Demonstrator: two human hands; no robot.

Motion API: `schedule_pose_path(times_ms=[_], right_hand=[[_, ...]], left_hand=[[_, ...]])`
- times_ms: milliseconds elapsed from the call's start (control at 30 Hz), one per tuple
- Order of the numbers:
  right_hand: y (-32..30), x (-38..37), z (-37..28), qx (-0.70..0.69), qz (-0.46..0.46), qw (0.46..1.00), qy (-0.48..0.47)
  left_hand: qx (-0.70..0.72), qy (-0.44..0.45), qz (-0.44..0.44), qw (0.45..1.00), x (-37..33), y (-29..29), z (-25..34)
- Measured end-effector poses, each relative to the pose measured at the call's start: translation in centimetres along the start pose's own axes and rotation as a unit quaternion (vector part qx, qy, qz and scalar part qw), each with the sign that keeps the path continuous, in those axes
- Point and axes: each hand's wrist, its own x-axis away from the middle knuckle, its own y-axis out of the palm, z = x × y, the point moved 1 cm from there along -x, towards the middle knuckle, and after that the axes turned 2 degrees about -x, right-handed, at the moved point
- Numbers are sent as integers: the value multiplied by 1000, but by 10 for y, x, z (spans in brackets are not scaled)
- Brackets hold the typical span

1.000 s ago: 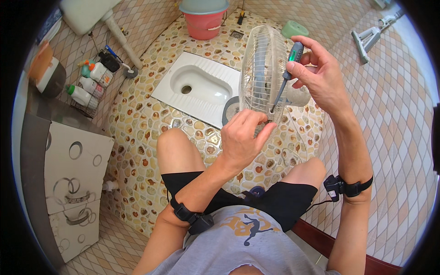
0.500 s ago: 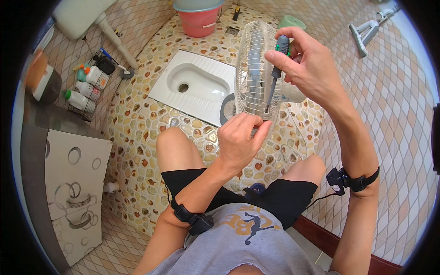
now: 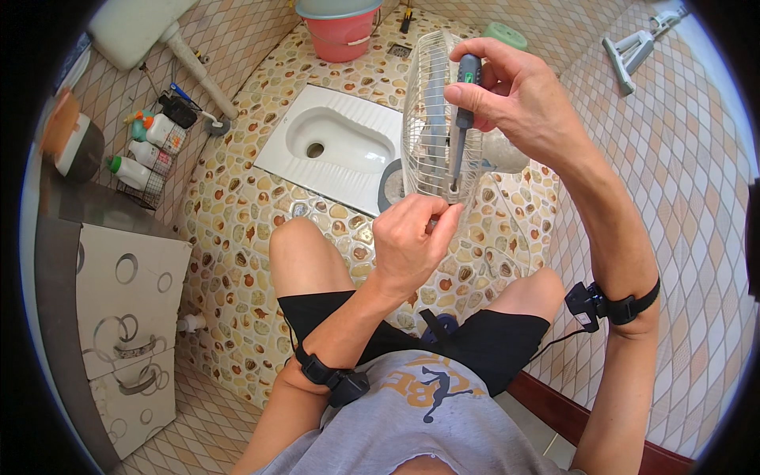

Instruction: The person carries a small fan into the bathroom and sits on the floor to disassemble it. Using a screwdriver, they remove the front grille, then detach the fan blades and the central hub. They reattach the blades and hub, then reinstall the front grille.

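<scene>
A fan with a pale wire guard [image 3: 423, 119] stands in front of me, its bluish blades partly showing through the wires. My right hand [image 3: 518, 99] pinches the dark grey handle of a screwdriver [image 3: 465, 103] between thumb and fingers. The screwdriver's shaft points down, and its tip meets a small clip at the lower rim of the guard. Just below that spot my left hand [image 3: 412, 237] is closed, with thumb and forefinger at the rim beneath the clip. What its fingers grip is mostly hidden.
Beyond the fan lies a white squat toilet [image 3: 332, 146] set in pebble-patterned floor. A pink bucket [image 3: 342, 36] with a basin on top stands at the back. Bottles sit in a wire rack [image 3: 150, 170] at left, above a patterned cabinet [image 3: 131, 277]. A squeegee [image 3: 629, 59] leans at far right.
The screwdriver handle has shifted slightly left and turned in my right hand, its shaft now more upright. My left hand stays at the lower rim, having moved only slightly.
</scene>
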Motion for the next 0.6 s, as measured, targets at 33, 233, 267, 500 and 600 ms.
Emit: schedule_pose_path(times_ms=[33, 233, 267, 500, 600], right_hand=[[0, 0, 1, -26, -6, 1000, -5], [-3, -4, 11, -131, -37, 990, -24], [-2, -5, 12, -136, -40, 989, -30], [-3, -9, 6, -33, -13, 999, -24], [-5, -11, -1, 161, 21, 986, -31]], left_hand=[[1, 0, 3, 1000, 1, -1, 1], [-20, 39, 5, 999, -2, 0, 0], [-17, 26, 4, 1000, -1, -1, 0], [-12, 25, 5, 1000, 0, -3, -1], [-44, 34, 10, 998, -1, -4, -1]])
